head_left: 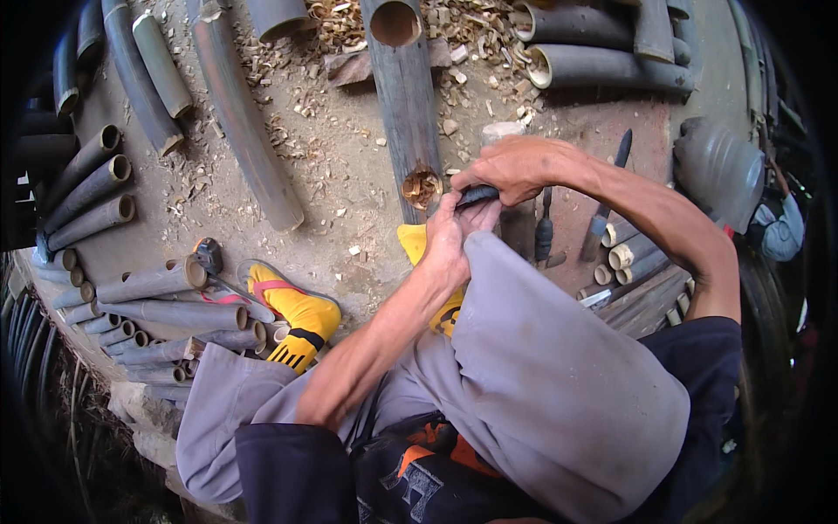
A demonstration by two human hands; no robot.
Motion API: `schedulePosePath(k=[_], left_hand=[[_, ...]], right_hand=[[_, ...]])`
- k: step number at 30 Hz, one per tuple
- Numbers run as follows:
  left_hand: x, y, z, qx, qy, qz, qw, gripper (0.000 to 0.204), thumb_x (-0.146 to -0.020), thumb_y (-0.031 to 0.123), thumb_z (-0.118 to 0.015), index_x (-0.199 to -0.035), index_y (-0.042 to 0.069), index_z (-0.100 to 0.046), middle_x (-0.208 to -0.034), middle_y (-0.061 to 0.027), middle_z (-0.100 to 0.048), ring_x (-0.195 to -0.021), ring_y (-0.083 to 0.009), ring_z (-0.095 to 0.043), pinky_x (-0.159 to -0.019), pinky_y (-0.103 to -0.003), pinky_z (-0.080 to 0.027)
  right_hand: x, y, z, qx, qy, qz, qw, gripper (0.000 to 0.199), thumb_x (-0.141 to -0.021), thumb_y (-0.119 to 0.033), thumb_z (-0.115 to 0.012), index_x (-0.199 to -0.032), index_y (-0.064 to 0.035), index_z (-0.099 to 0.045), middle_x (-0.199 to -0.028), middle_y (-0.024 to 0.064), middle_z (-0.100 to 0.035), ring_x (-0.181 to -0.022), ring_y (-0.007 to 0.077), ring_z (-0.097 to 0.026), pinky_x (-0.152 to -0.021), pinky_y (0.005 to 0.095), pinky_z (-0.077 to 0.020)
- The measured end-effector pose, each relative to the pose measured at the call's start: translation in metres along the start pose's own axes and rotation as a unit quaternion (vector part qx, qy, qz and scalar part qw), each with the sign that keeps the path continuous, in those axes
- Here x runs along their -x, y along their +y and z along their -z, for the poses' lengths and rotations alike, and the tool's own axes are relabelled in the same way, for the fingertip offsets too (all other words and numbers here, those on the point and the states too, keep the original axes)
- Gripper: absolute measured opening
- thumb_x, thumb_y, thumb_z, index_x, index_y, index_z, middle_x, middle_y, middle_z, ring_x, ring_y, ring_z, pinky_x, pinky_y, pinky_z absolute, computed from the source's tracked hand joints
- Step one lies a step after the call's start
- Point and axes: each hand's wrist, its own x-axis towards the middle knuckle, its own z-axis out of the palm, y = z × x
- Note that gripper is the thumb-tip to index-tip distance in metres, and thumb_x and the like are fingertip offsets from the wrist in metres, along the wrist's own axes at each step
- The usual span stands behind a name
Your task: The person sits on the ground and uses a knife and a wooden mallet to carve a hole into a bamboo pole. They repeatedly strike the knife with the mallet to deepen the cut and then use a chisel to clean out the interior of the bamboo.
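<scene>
A thick grey bamboo pole (408, 113) lies in front of me, pointing away. Its near part has a round hole (422, 187) with rough, shredded wood inside. Just right of this hole, my right hand (517, 166) is closed round the dark handle of a tool (477, 194). My left hand (447, 242) is below it, fingers closed against the tool's front part beside the pole. The blade is hidden by my fingers, so its exact kind does not show. My right knee, in grey trousers, rises under the forearms.
Cut bamboo tubes (148, 284) are piled at left, others (611, 68) at far right. Wood shavings (340, 26) litter the ground. A dark-handled tool (544, 231), a long blade-like tool (597, 229), a tape measure (208, 254) and a large clear plastic bottle (717, 170) lie around. Another person (777, 225) is at right.
</scene>
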Motion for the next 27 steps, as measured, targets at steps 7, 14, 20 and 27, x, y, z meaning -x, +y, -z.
schedulePosePath(k=[7,14,20,27], left_hand=[[0.01,0.037,0.002,-0.308,0.088,0.081,0.944,0.038,-0.097,0.027,-0.038,-0.114,-0.005,-0.046,-0.094,-0.0231,-0.062,-0.077,-0.0296,-0.065,-0.069,-0.037,-0.058],[0.025,0.084,0.028,-0.581,0.042,0.097,0.807,0.052,-0.091,0.045,-0.048,-0.112,-0.002,-0.056,-0.1,-0.0195,-0.062,-0.093,-0.0278,-0.061,-0.079,-0.04,-0.051],[0.078,0.064,0.008,-0.576,-0.219,-0.101,0.781,0.09,-0.075,0.043,-0.076,-0.139,-0.003,-0.033,-0.133,-0.0197,-0.045,-0.126,-0.0277,-0.041,-0.106,-0.042,-0.032],[0.101,0.163,-0.027,-0.918,0.024,-0.278,0.282,0.043,-0.06,0.02,-0.069,-0.093,-0.003,-0.055,-0.068,-0.0222,-0.061,-0.064,-0.038,-0.063,-0.063,-0.044,-0.052]], right_hand=[[-0.008,-0.002,-0.066,-0.324,0.094,0.034,0.941,0.053,-0.068,-0.005,-0.071,-0.117,-0.0048,-0.05,-0.098,0.0196,-0.063,-0.097,0.0277,-0.062,-0.082,0.0407,-0.0483],[-0.02,-0.081,-0.107,-0.45,0.21,-0.147,0.855,0.04,-0.078,-0.012,-0.065,-0.111,-0.0047,-0.043,-0.09,0.0155,-0.058,-0.086,0.021,-0.059,-0.078,0.0339,-0.0476],[0.006,-0.082,-0.065,-0.517,0.447,0.069,0.726,0.051,-0.087,-0.027,-0.064,-0.124,-0.0014,-0.039,-0.096,0.0088,-0.052,-0.089,0.0155,-0.053,-0.08,0.0323,-0.0449],[0.007,-0.112,-0.006,0.02,0.604,0.006,0.797,0.074,-0.071,-0.031,-0.076,-0.129,0.0017,-0.045,-0.115,0.0153,-0.055,-0.111,0.0284,-0.052,-0.102,0.0443,-0.0362]])
